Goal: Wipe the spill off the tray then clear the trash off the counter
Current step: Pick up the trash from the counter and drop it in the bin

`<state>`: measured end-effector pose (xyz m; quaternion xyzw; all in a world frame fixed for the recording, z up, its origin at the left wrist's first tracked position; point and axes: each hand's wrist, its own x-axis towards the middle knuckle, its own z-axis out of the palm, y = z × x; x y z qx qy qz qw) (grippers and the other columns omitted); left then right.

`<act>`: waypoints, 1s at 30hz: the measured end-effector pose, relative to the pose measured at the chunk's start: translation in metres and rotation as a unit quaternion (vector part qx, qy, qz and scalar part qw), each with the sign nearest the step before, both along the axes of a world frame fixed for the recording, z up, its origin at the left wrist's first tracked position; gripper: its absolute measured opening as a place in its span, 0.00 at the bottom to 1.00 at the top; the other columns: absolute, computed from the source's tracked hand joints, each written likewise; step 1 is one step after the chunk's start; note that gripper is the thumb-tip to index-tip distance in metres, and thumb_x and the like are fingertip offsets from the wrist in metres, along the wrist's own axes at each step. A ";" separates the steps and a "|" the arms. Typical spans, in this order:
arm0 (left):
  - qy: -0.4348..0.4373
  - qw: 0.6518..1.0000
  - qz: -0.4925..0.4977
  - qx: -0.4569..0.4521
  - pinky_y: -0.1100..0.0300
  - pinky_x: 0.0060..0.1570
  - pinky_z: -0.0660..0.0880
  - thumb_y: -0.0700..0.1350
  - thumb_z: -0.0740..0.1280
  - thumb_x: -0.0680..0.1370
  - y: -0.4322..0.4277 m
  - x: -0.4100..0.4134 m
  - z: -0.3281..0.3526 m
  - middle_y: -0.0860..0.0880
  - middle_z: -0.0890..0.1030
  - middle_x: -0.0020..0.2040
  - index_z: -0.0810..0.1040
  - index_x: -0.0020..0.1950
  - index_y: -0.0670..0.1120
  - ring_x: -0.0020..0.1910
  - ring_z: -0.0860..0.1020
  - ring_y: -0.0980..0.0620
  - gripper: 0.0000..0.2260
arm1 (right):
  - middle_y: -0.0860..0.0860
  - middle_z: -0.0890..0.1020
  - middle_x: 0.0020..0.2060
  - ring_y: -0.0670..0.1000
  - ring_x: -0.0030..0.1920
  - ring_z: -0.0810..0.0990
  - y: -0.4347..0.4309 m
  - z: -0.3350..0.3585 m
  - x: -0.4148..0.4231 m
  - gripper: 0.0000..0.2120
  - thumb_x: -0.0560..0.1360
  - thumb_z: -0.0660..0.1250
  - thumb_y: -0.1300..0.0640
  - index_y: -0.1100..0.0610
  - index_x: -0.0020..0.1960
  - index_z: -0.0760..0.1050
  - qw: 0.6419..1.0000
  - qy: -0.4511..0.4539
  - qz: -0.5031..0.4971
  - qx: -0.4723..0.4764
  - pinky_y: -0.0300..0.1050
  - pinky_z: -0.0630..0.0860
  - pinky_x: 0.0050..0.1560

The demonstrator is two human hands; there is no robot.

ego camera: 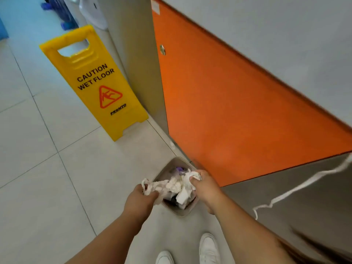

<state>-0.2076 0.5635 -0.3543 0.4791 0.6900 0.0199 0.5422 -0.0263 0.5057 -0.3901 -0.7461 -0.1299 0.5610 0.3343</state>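
You have two hands here — your left hand (140, 200) and your right hand (205, 187) — and each grips one paper wad (152, 187), two in all. Around them you can count one bin (177, 213), one yellow sign (91, 82), one orange door (228, 111), one white cord (295, 188) and two white shoes (209, 248).

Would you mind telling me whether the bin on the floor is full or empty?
Not empty: purple rubbish shows inside the bin; the held paper hides how full.

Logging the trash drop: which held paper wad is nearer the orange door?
The wad in the right hand, on the bin's door side; the left hand's wad hangs at the opposite rim.
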 end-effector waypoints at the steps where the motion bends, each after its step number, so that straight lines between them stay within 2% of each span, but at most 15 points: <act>1: 0.003 1.000 0.006 -0.001 0.58 0.38 0.72 0.47 0.67 0.75 0.001 0.000 -0.010 0.47 0.78 0.47 0.73 0.59 0.45 0.41 0.76 0.49 0.14 | 0.54 0.79 0.50 0.54 0.50 0.78 0.005 -0.010 0.001 0.07 0.77 0.61 0.56 0.45 0.44 0.72 1.000 -0.004 -0.003 0.000 0.55 0.76 0.58; 3: 0.007 1.000 0.011 0.000 0.59 0.35 0.69 0.46 0.66 0.76 0.002 0.000 -0.027 0.47 0.78 0.46 0.72 0.59 0.44 0.40 0.75 0.50 0.13 | 0.49 0.78 0.51 0.54 0.53 0.78 0.013 -0.030 0.003 0.06 0.77 0.62 0.54 0.42 0.46 0.71 1.000 -0.008 -0.003 0.001 0.57 0.75 0.60; 5: 0.013 1.000 0.007 0.007 0.61 0.34 0.68 0.47 0.66 0.76 0.003 0.000 -0.037 0.47 0.78 0.48 0.72 0.58 0.44 0.41 0.75 0.52 0.13 | 0.45 0.76 0.54 0.51 0.55 0.76 0.018 -0.043 0.003 0.08 0.77 0.62 0.53 0.41 0.53 0.70 1.000 -0.010 -0.003 0.006 0.56 0.74 0.62; 7: 0.019 1.000 -0.004 0.011 0.62 0.35 0.68 0.47 0.66 0.76 0.004 0.002 -0.049 0.47 0.78 0.49 0.72 0.58 0.45 0.44 0.76 0.52 0.13 | 0.43 0.75 0.57 0.49 0.58 0.75 0.020 -0.055 0.001 0.13 0.78 0.61 0.54 0.45 0.62 0.69 1.000 -0.013 0.013 0.000 0.53 0.72 0.63; 9: 0.022 1.000 -0.014 0.004 0.60 0.38 0.71 0.46 0.65 0.76 0.004 0.003 -0.060 0.46 0.78 0.51 0.72 0.59 0.45 0.47 0.77 0.49 0.13 | 0.46 0.74 0.58 0.49 0.58 0.74 0.015 -0.061 -0.001 0.15 0.79 0.60 0.56 0.49 0.65 0.69 0.999 -0.013 0.031 -0.016 0.47 0.72 0.60; 12: 0.010 0.999 -0.020 -0.025 0.54 0.49 0.76 0.46 0.64 0.76 0.002 0.007 -0.074 0.47 0.79 0.53 0.71 0.62 0.47 0.51 0.78 0.47 0.15 | 0.48 0.76 0.57 0.48 0.54 0.75 -0.005 -0.070 -0.005 0.13 0.79 0.61 0.59 0.52 0.62 0.73 0.999 0.003 0.022 -0.034 0.41 0.72 0.49; 14: 0.011 0.999 -0.028 -0.036 0.56 0.45 0.76 0.46 0.64 0.76 0.000 0.012 -0.080 0.47 0.79 0.52 0.71 0.62 0.47 0.49 0.78 0.48 0.15 | 0.49 0.78 0.55 0.48 0.51 0.76 -0.020 -0.076 -0.005 0.11 0.78 0.62 0.59 0.51 0.58 0.75 0.998 0.008 0.022 -0.054 0.40 0.71 0.47; 16: 0.012 0.999 -0.033 -0.034 0.59 0.38 0.73 0.46 0.65 0.76 -0.002 0.020 -0.085 0.45 0.79 0.52 0.71 0.62 0.45 0.47 0.78 0.47 0.15 | 0.51 0.78 0.54 0.48 0.50 0.75 -0.031 -0.081 -0.001 0.09 0.77 0.62 0.58 0.50 0.55 0.76 0.997 0.015 0.024 -0.072 0.41 0.71 0.49; 18: 0.009 0.999 -0.035 -0.030 0.60 0.37 0.71 0.47 0.67 0.76 -0.005 0.027 -0.089 0.45 0.78 0.54 0.71 0.63 0.45 0.49 0.77 0.47 0.17 | 0.51 0.78 0.54 0.49 0.52 0.75 -0.037 -0.084 0.003 0.08 0.76 0.63 0.58 0.48 0.53 0.76 0.997 0.019 0.025 -0.074 0.43 0.71 0.52; 20: 0.005 0.999 -0.042 -0.035 0.58 0.42 0.72 0.49 0.69 0.75 -0.008 0.034 -0.090 0.46 0.77 0.57 0.70 0.65 0.45 0.52 0.76 0.47 0.21 | 0.50 0.79 0.54 0.49 0.53 0.76 -0.039 -0.086 0.008 0.07 0.77 0.63 0.57 0.47 0.50 0.76 0.997 0.015 0.023 -0.070 0.45 0.72 0.54; 21: 0.005 0.998 -0.045 -0.042 0.57 0.49 0.73 0.49 0.70 0.74 -0.009 0.036 -0.093 0.46 0.76 0.60 0.68 0.67 0.45 0.56 0.75 0.47 0.24 | 0.49 0.79 0.54 0.49 0.53 0.76 -0.039 -0.086 0.011 0.06 0.77 0.63 0.56 0.46 0.49 0.76 0.998 0.011 0.020 -0.066 0.46 0.73 0.55; 22: 0.009 0.997 -0.053 -0.049 0.56 0.55 0.72 0.50 0.70 0.74 -0.009 0.038 -0.094 0.46 0.74 0.64 0.66 0.71 0.46 0.60 0.73 0.45 0.27 | 0.48 0.79 0.54 0.49 0.54 0.76 -0.038 -0.087 0.013 0.06 0.77 0.63 0.55 0.46 0.48 0.77 0.998 0.006 0.018 -0.064 0.47 0.73 0.57; 24: 0.025 0.995 -0.073 -0.068 0.54 0.61 0.68 0.52 0.68 0.75 -0.010 0.041 -0.095 0.44 0.69 0.69 0.60 0.74 0.47 0.66 0.70 0.44 0.31 | 0.48 0.79 0.54 0.50 0.55 0.77 -0.035 -0.088 0.017 0.06 0.77 0.62 0.55 0.45 0.48 0.77 0.998 0.002 0.010 -0.061 0.49 0.74 0.59; 30: 0.034 0.995 -0.078 -0.050 0.57 0.55 0.69 0.51 0.64 0.78 -0.008 0.040 -0.082 0.44 0.71 0.68 0.63 0.73 0.47 0.64 0.72 0.44 0.25 | 0.46 0.79 0.52 0.48 0.53 0.78 -0.025 -0.069 0.017 0.08 0.78 0.61 0.56 0.45 0.48 0.77 0.999 0.011 0.001 -0.037 0.44 0.75 0.53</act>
